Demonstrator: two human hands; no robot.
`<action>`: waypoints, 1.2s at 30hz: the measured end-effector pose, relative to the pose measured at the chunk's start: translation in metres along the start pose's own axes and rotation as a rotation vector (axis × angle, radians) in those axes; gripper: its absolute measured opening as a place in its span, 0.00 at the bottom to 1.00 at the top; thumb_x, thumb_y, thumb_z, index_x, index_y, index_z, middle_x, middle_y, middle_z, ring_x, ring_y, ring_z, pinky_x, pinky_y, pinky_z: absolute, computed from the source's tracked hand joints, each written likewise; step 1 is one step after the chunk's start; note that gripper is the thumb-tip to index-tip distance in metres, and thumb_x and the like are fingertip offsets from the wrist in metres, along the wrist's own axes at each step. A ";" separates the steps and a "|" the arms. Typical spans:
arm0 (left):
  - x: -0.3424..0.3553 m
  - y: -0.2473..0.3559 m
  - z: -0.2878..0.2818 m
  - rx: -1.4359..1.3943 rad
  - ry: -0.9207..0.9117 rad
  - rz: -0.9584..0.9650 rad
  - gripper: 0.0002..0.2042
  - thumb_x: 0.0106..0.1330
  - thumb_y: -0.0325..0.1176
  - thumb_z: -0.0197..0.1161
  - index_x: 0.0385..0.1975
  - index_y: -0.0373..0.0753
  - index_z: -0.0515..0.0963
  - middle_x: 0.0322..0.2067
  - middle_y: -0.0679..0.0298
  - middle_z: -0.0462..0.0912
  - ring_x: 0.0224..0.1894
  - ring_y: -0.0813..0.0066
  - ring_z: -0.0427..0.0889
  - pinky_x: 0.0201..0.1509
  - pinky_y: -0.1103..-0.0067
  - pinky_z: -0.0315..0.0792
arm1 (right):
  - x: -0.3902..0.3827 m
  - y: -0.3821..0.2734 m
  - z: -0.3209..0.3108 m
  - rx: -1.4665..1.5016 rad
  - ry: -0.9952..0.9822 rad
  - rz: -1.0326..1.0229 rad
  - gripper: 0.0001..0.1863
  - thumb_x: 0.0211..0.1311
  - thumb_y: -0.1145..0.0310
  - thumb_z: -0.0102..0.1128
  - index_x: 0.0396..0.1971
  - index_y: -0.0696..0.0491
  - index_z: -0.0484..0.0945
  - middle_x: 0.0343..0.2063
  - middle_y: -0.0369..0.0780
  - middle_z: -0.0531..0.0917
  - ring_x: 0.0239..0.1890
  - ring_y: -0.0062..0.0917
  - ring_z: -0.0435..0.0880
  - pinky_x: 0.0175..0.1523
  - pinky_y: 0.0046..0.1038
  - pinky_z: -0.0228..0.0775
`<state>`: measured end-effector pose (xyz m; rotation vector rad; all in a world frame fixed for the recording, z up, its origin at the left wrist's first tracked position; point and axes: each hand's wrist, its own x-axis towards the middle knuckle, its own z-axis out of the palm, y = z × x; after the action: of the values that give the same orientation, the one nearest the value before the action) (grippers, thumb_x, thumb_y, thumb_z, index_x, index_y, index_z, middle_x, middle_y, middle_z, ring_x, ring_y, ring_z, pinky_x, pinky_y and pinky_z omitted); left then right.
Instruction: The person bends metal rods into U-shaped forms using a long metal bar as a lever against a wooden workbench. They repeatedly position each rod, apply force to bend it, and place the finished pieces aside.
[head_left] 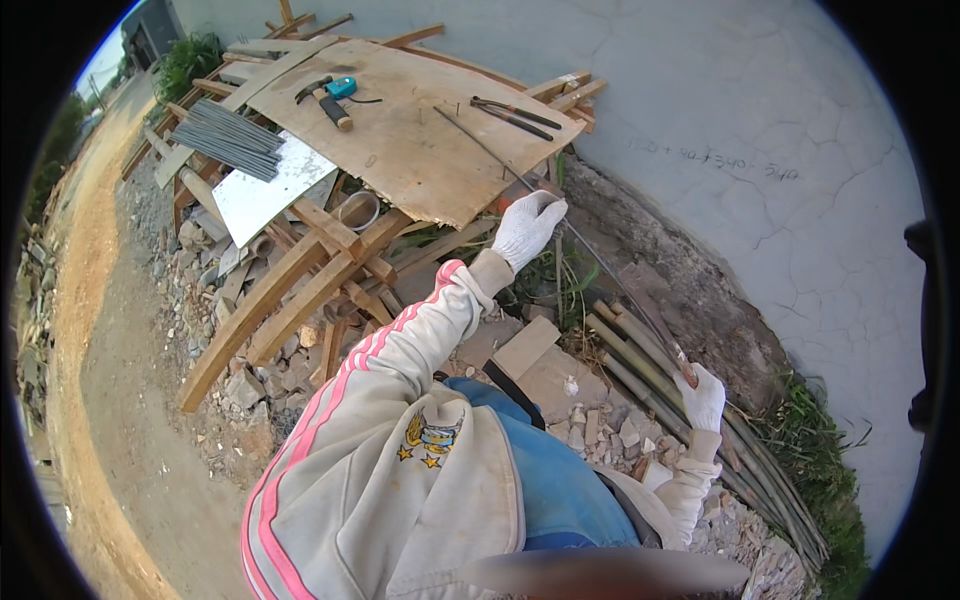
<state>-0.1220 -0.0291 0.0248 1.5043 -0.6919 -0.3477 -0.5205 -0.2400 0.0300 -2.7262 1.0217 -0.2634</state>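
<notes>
My gloved left hand (528,228) grips a long thin dark steel rod (610,270) at the edge of a plywood board (390,160). My gloved right hand (702,398) holds the rod's lower end, down at the right above some bamboo poles. The rod's far end lies on the board among upright nails. Beside it are cutting pliers (510,117) with dark handles, a hammer (340,115) and a teal tape measure (341,88). A bundle of grey rods (225,140) rests at the left, partly over a white sheet (270,200).
Wooden beams (230,360) jut from under the board over broken rubble (250,395). A cracked pale wall (770,200) runs along the right. Bamboo poles (750,460) and weeds (830,470) lie at its foot. A dirt path (100,350) runs along the left.
</notes>
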 end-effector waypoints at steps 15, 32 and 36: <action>0.140 -0.072 -0.113 1.122 0.167 0.223 0.18 0.70 0.50 0.60 0.48 0.47 0.86 0.51 0.57 0.82 0.59 0.54 0.78 0.63 0.60 0.71 | 0.053 -0.062 0.012 -0.026 -0.052 0.005 0.20 0.61 0.50 0.69 0.35 0.55 0.80 0.31 0.54 0.82 0.38 0.57 0.80 0.39 0.44 0.72; 0.151 -0.081 -0.113 1.064 0.146 0.327 0.21 0.66 0.49 0.67 0.49 0.38 0.81 0.54 0.50 0.78 0.61 0.47 0.74 0.66 0.59 0.69 | 0.020 -0.102 0.023 -0.147 -0.029 0.138 0.16 0.61 0.53 0.71 0.37 0.51 0.83 0.29 0.51 0.83 0.36 0.53 0.82 0.38 0.44 0.73; 0.147 -0.077 -0.113 1.108 0.107 0.313 0.26 0.66 0.55 0.65 0.48 0.35 0.81 0.56 0.48 0.77 0.63 0.47 0.72 0.67 0.57 0.66 | 0.017 -0.104 0.017 -0.019 0.051 0.065 0.14 0.60 0.59 0.72 0.40 0.51 0.84 0.35 0.45 0.85 0.40 0.48 0.84 0.44 0.41 0.75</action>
<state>0.0750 -0.0351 -0.0127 2.3665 -1.0968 0.4458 -0.4388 -0.1726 0.0424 -2.7099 1.1297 -0.3156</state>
